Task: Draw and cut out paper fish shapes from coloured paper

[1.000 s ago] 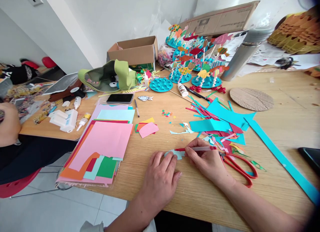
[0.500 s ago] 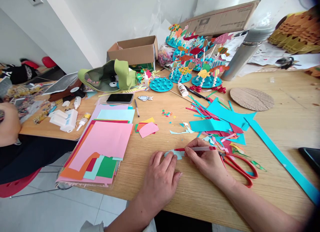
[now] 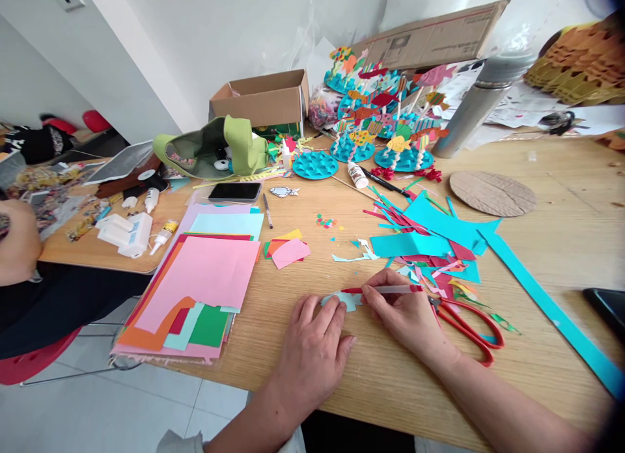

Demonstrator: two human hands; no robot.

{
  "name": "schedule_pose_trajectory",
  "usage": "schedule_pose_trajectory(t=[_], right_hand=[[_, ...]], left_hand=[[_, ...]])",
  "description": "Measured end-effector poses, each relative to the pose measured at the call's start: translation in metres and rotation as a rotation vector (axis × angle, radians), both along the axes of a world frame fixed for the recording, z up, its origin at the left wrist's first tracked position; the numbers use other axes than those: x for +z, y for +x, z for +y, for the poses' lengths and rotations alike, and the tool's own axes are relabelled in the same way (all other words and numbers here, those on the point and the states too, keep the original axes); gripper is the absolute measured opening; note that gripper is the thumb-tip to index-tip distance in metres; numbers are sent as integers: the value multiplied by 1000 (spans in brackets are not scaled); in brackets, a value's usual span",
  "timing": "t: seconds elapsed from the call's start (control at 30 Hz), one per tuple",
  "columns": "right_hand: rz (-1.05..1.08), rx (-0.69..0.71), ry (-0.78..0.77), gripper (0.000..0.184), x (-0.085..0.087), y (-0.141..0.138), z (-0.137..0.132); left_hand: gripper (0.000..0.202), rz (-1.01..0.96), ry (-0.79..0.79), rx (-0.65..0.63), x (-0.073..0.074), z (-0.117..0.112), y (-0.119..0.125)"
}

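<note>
My right hand (image 3: 407, 319) has its grip pinched closed on a red-tipped pen (image 3: 388, 289), laid low and pointing toward the left edge of the surface (image 3: 273, 323). My left hand (image 3: 312, 342) lies palm down, fingers extended and pinching nothing, with its fingertips on a pale blue paper piece (image 3: 349, 301). That piece lies between the hands, in from the near edge of the surface. The pen tip is at its far margin; I cannot confirm whether it makes contact.

Compared with the pictures of a second and a half second ago, I find no clear displacement: hands, pen and paper keep their places. I judge this to be steady, fine pen work, with the piece well pinned.

Clearances: just beyond the right wrist, toward the right edge, lie red-handled scissors (image 3: 454, 315), their blades hidden; I rate that side tight. Paper scraps (image 3: 413, 245) crowd the area past the right hand toward the far edge, and a blue strip (image 3: 551, 303) runs from them to the right edge. On the left, bare surface separates the hand from the paper stack (image 3: 205, 271) at the near left corner. Further in lie small paper cut-outs (image 3: 291, 252). Both forearms cross the near edge, so I consider the left side the freer one for moving.
</note>
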State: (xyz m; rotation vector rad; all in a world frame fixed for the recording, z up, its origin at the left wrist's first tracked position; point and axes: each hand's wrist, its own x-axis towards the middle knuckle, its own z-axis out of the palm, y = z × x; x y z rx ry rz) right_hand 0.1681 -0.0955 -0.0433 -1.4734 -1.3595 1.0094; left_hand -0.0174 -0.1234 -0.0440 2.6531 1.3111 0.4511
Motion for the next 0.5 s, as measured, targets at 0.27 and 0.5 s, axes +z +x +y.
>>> schedule_pose_trajectory(t=[0.27,0.5], right_hand=[[26,8,-6,16,-1,0,-1],[17,-1,-18,16,1,-1,-1]], left_hand=[[42,-9,-15,-1,0,1,-1],[42,2,-16,-2,1,0,-1]])
